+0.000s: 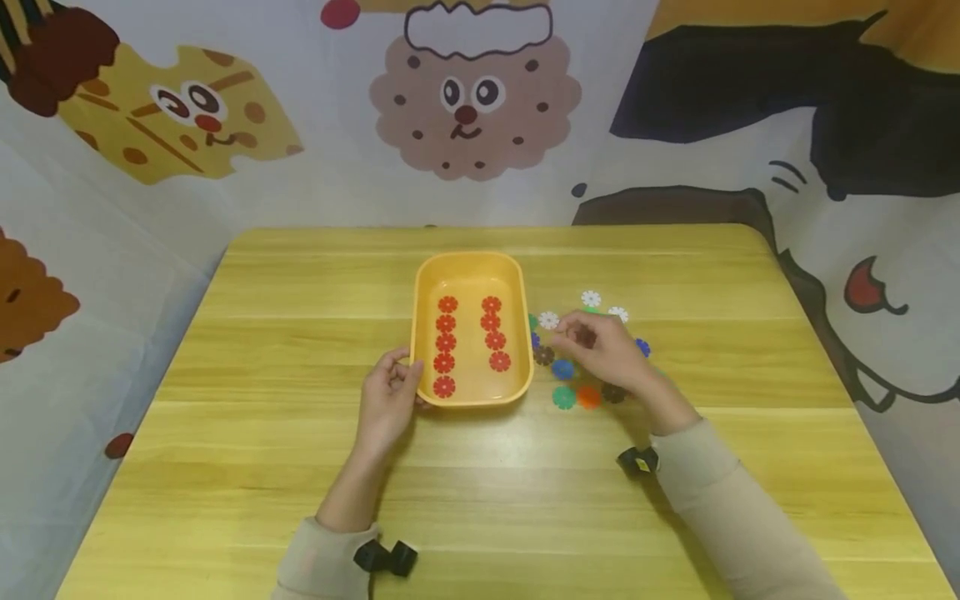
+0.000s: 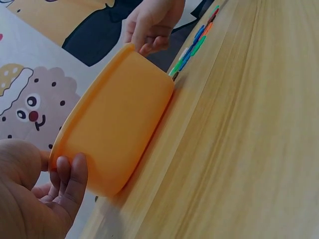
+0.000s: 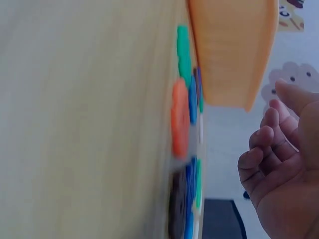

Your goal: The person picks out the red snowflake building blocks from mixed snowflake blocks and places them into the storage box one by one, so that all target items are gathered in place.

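Note:
A yellow-orange plastic tray (image 1: 472, 402) holds several red snowflake discs (image 1: 446, 342) in two columns on its floor. The left hand (image 1: 390, 400) grips the tray's near left corner, its thumb at the rim and its fingers against the outside wall, as the left wrist view shows (image 2: 47, 194). To the tray's right, the right hand (image 1: 611, 350) hovers over loose snowflake discs, its fingers loosely bent. In the right wrist view nothing shows between the fingers of that hand (image 3: 284, 159). Below it lie an orange disc (image 1: 588, 397), a green disc (image 1: 564, 397) and a blue disc (image 1: 562, 369).
White discs (image 1: 591, 297) lie at the back of the loose group, and a brown disc (image 1: 543, 356) sits close to the tray's right wall. Everything stands on a wood-grain table (image 1: 300, 333). Behind it hangs a cloth with cartoon prints (image 1: 330, 183).

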The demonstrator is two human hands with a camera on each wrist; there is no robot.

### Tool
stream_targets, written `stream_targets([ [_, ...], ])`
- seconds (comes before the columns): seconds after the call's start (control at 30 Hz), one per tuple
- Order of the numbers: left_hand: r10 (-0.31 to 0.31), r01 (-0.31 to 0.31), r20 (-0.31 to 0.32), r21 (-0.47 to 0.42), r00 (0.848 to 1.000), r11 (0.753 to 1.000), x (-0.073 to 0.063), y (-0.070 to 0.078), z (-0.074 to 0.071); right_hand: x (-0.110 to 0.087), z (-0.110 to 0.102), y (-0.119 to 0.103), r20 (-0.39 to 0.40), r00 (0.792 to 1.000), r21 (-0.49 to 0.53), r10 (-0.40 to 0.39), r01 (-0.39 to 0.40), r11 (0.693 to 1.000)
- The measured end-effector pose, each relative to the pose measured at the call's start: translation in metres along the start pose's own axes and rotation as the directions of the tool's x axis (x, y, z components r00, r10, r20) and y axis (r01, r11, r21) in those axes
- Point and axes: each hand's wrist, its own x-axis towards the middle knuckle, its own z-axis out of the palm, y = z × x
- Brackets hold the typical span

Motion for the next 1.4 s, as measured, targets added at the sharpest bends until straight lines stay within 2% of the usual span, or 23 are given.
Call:
stream_targets([
  [0.2, 0.001, -0.001, -0.001, 0.0, 1.0, 1.0, 0.0, 0.001, 0.0, -0.008, -0.016, 0.013, 0.009, 1.0, -0.082, -0.006, 0.007, 0.997],
  [0.33, 0.0, 0.0, 0.001, -0.005, 1.0, 1.0, -0.001, 0.001, -0.001, -0.017, -0.026, 0.021, 0.044, 0.998, -0.118, 0.041, -0.035, 0.992],
  [0.67, -0.004, 0.004, -0.003, -0.006, 1.0, 1.0, -0.001, 0.0, 0.0, -0.041, -0.044, 0.032, 0.134, 0.983, -0.134, 0.127, -0.109, 0.985],
  [0.93, -0.024, 0.025, 0.019, -0.019, 1.0, 1.0, -0.001, 0.0, 0.0, -0.057, -0.063, 0.035, 0.262, 0.939, -0.166, 0.222, -0.183, 0.969],
  [1.2, -0.021, 0.021, 0.013, -0.021, 1.0, 1.0, 0.0, 0.001, 0.0, -0.066, -0.072, 0.038, 0.325, 0.907, -0.203, 0.267, -0.209, 0.957],
  [1.3, -0.017, 0.017, 0.012, -0.017, 1.0, 1.0, 0.0, 0.0, 0.0, -0.065, -0.073, 0.037, 0.323, 0.909, -0.195, 0.264, -0.209, 0.958],
  [1.4, -0.02, 0.02, 0.013, -0.017, 1.0, 1.0, 0.0, 0.0, 0.001, -0.067, -0.074, 0.04, 0.284, 0.924, -0.212, 0.255, -0.199, 0.957],
])
